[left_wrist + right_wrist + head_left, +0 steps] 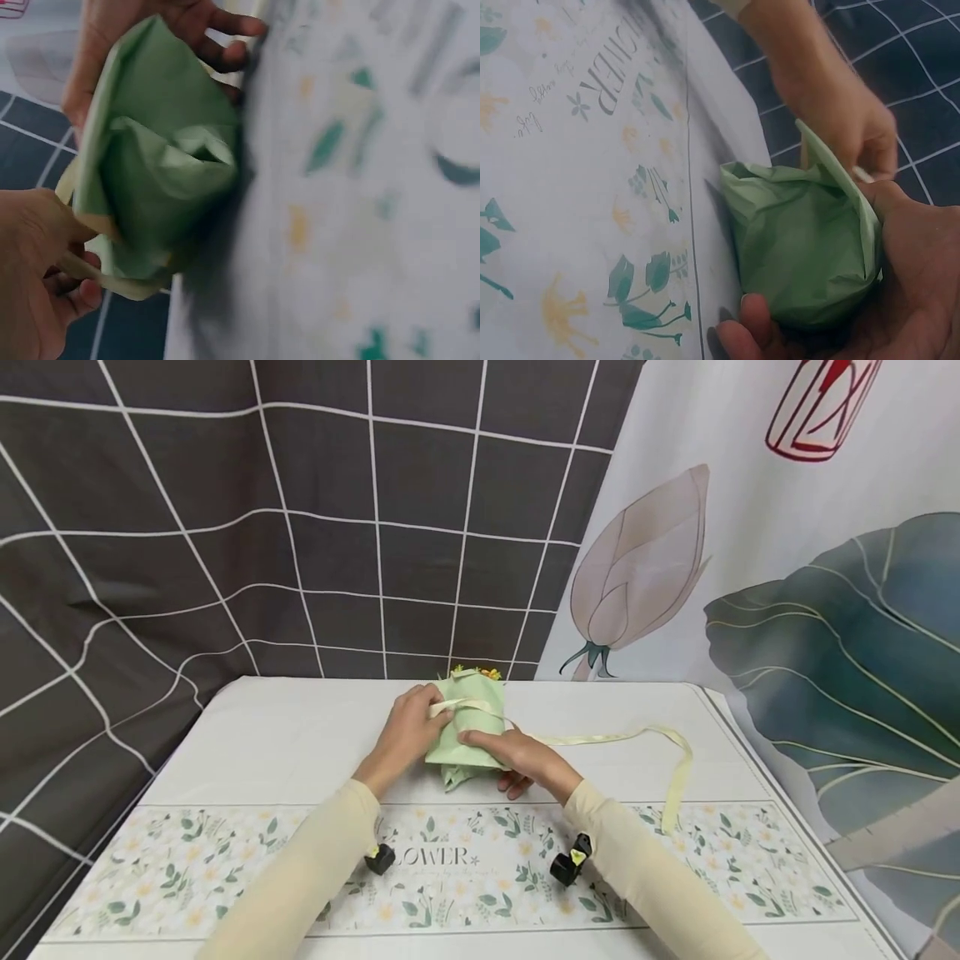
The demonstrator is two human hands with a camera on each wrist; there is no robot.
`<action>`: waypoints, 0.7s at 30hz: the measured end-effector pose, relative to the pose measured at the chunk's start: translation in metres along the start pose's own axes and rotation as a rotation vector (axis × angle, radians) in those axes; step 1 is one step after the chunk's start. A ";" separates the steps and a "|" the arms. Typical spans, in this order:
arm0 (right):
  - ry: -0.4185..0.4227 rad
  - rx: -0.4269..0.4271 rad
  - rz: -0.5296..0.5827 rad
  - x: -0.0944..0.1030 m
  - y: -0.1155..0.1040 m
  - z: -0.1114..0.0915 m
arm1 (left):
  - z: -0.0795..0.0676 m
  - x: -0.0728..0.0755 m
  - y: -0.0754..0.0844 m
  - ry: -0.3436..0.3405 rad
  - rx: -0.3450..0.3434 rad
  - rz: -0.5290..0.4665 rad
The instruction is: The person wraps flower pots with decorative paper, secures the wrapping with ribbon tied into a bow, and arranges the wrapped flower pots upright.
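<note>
A small bouquet wrapped in pale green paper [467, 745] lies over the far part of the table, with yellow and orange flowers [491, 674] peeking out at its far end. Across the wrap runs a cream ribbon [480, 703]. My left hand [401, 731] pinches this ribbon at the wrap's left side. From the right, my right hand [531, 757] grips the bouquet, thumb on top and fingers curled beneath. In the left wrist view the folded paper end [169, 150] faces the camera, and the ribbon [131, 287] loops from the left fingers under the wrap.
The ribbon's long loose tail [678, 768] trails right across the white table cover [300, 743]. A floral printed band [442, 893] crosses the cover nearer me. Behind the table hangs a dark gridded curtain [420, 485]; a lotus-printed cloth [637, 568] hangs at the right.
</note>
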State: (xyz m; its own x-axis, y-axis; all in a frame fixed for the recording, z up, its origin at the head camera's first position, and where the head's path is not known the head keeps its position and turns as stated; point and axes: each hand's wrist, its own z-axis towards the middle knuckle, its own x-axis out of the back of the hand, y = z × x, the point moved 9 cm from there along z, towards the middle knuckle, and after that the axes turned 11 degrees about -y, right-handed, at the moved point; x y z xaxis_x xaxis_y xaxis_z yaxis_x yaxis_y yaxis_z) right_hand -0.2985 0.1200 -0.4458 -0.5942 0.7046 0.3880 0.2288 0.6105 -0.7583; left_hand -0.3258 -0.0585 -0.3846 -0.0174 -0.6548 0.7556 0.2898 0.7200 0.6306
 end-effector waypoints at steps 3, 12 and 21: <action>0.013 -0.001 -0.008 0.000 -0.002 0.001 | 0.003 0.008 0.018 0.024 -0.031 -0.019; -0.017 0.017 -0.031 -0.004 -0.012 0.000 | -0.005 0.004 0.040 0.005 0.042 -0.102; -0.031 0.031 -0.095 -0.003 -0.019 -0.003 | -0.014 0.002 0.046 -0.027 0.023 -0.052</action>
State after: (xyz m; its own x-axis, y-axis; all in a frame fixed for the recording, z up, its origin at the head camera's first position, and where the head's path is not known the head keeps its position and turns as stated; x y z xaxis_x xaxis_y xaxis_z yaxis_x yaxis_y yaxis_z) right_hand -0.2990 0.1073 -0.4304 -0.6359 0.6323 0.4424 0.1470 0.6621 -0.7349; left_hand -0.2995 -0.0301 -0.3568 -0.0582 -0.6853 0.7259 0.2656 0.6903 0.6730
